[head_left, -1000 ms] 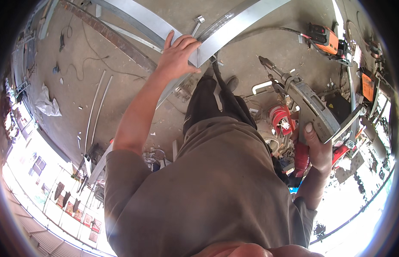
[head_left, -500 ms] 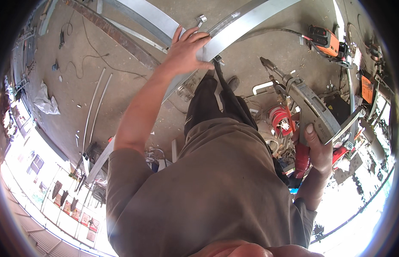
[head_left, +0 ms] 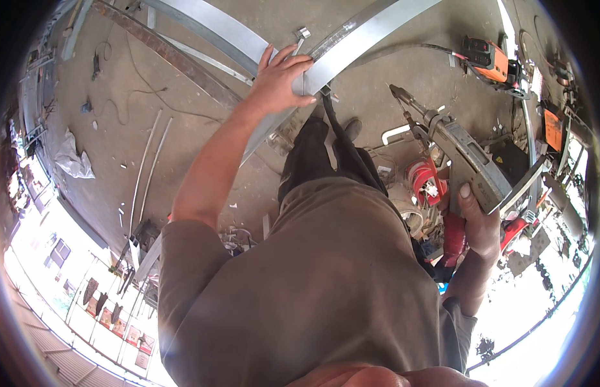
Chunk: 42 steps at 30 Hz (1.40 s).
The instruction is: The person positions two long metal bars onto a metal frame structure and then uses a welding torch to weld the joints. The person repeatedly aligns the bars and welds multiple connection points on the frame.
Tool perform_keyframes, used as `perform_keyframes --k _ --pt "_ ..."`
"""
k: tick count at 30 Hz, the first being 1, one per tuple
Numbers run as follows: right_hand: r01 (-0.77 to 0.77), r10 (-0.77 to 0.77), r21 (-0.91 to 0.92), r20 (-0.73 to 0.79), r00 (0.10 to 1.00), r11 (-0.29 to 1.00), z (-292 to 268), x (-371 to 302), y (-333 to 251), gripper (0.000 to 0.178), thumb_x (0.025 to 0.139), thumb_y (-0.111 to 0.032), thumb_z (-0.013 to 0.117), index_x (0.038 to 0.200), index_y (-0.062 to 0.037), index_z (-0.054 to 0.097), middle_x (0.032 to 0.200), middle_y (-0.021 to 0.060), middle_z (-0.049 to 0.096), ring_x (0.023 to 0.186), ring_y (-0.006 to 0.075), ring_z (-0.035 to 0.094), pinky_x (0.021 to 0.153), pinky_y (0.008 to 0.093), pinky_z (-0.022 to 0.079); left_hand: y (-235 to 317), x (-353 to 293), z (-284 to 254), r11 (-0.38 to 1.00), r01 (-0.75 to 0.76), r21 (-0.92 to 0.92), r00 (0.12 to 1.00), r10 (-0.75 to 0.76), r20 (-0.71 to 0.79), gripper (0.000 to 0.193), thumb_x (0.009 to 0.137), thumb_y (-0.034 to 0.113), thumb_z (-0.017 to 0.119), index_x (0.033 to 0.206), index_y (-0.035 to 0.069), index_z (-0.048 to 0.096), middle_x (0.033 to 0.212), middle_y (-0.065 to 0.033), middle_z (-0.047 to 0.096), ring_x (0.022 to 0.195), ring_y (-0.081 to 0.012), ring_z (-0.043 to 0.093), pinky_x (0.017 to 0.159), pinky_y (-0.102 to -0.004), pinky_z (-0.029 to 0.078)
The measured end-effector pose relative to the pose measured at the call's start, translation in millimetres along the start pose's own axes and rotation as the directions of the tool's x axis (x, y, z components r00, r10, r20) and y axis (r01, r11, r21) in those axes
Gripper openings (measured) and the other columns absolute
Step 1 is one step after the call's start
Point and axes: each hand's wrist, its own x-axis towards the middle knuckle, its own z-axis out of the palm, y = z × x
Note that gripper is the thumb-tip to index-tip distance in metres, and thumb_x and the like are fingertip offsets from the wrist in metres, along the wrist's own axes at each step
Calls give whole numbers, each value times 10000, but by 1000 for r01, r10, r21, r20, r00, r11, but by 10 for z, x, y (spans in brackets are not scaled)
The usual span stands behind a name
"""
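Observation:
My left hand [head_left: 282, 80] lies with spread fingers on the corner where two silver metal bars meet. One bar [head_left: 213, 27] runs to the upper left and the other bar [head_left: 371, 42] to the upper right. A dark clamp-like piece [head_left: 326, 90] with a thick black cable sits just beneath the corner, near my thumb. At my right side, my right hand [head_left: 478, 222] is closed round the rear of a grey, metal-bodied power tool [head_left: 464, 151]. Its narrow pointed nose is turned up and to the left. The fingers behind the tool are mostly hidden.
A rusty steel bar [head_left: 164, 55] crosses the upper left, near thin rods [head_left: 145, 171] on the floor. An orange-and-black machine [head_left: 487, 58] with a cable stands at the upper right. A red reel-like object [head_left: 425, 180] and clutter lie beside my right leg.
The view has shifted slightly. My left hand stays on the bars' corner, its thumb now a little further from the clamp-like piece. My right hand still holds the power tool in nearly the same place.

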Motion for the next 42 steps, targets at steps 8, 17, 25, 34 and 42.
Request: perform_keyframes --k 8,17,25,34,42 --pt "-21 22 7 -21 1000 1000 -145 -303 263 524 1003 -415 757 1310 -2 659 848 73 727 737 129 664 643 276 514 156 -133 84 998 -2 56 1000 1 19 914 650 448 934 1445 149 596 1540 15 540 1554 -229 361 1322 -575 118" --pt "-19 20 -12 29 999 1000 -150 -443 405 535 1010 -406 748 1337 4 640 987 100 741 769 135 673 647 286 529 134 -400 89 986 -61 155 996 70 -54 1027 621 516 957 1531 266 551 1634 -4 439 1580 -268 304 1325 -600 125" --pt "-8 8 -1 51 999 1000 -48 -465 408 519 1021 -384 736 1356 -1 633 1097 78 738 803 133 676 664 282 533 35 -397 52 978 -47 205 998 56 -38 995 684 487 935 1554 235 522 1654 -24 402 1577 -285 298 1308 -626 139" --pt "28 -30 22 61 998 999 48 -322 355 490 1030 -350 725 1343 15 631 1105 90 729 827 142 677 699 300 546 345 -615 359 966 224 128 929 -172 -327 1053 786 517 855 1615 72 381 1695 -183 283 1593 -435 218 1282 -661 160" --pt "45 -55 89 108 993 995 -26 -572 280 293 1090 -189 590 1277 30 642 982 90 719 769 147 676 672 295 547 671 -798 470 970 220 106 916 -168 -365 862 890 583 753 1531 61 509 1660 -180 355 1573 -417 286 1266 -644 239"
